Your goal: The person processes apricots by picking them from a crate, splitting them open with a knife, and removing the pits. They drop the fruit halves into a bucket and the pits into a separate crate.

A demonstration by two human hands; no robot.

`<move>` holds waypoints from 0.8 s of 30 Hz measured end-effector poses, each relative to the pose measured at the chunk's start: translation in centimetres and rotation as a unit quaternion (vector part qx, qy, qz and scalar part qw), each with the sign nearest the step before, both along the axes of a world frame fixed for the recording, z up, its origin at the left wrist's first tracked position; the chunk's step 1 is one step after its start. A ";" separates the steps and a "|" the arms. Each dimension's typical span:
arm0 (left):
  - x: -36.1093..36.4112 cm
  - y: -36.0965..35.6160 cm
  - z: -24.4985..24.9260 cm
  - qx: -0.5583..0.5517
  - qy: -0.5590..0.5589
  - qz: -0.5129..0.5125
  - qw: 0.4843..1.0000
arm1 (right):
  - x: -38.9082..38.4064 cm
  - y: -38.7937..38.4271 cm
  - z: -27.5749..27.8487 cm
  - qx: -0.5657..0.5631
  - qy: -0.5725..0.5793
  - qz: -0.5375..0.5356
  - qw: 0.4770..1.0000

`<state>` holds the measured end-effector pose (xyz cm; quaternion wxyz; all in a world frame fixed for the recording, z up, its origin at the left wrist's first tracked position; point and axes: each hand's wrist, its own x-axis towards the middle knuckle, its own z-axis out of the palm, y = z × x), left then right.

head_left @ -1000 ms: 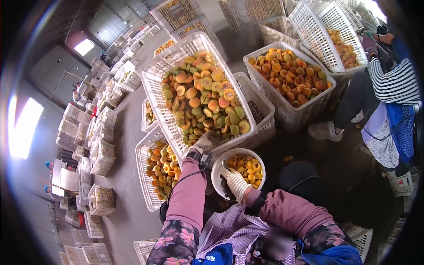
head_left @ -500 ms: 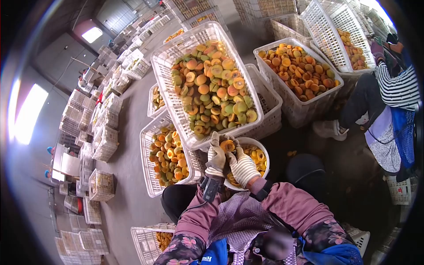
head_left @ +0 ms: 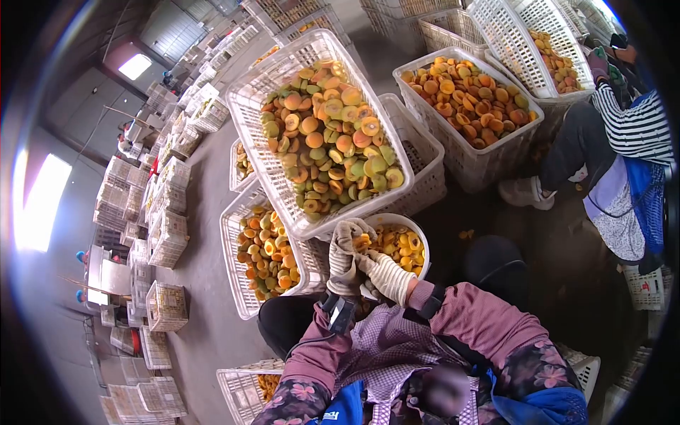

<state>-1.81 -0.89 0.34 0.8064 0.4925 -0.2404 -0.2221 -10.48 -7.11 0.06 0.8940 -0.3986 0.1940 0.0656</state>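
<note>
Both of my gloved hands meet just below the large tilted white crate [head_left: 306,230] of halved fruit. My left hand [head_left: 346,256] curls around an orange fruit piece [head_left: 362,242]. Against that piece, my right hand [head_left: 384,275] has its fingers pressed together; what they hold is hidden. Under and behind my hands stands a round white bucket [head_left: 425,244] with yellow-orange fruit pieces [head_left: 402,246]. A lower crate [head_left: 239,297] of fruit halves is to the left of my hands.
Another crate of orange halves [head_left: 471,99] stands at the upper right. A co-worker in a striped sleeve [head_left: 632,126] sits at the right, one shoe [head_left: 525,193] on the floor. Stacked crates [head_left: 170,237] line the left side. A crate [head_left: 237,389] is at the bottom.
My left hand has closed further around the fruit, which now shows less. My right hand has moved slightly down and its fingers are tighter. The view has shifted a little.
</note>
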 end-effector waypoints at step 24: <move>19.1 -7.9 -6.5 0.737 -0.475 0.099 0.470 | 2.7 -0.3 1.0 0.126 0.132 -0.048 0.982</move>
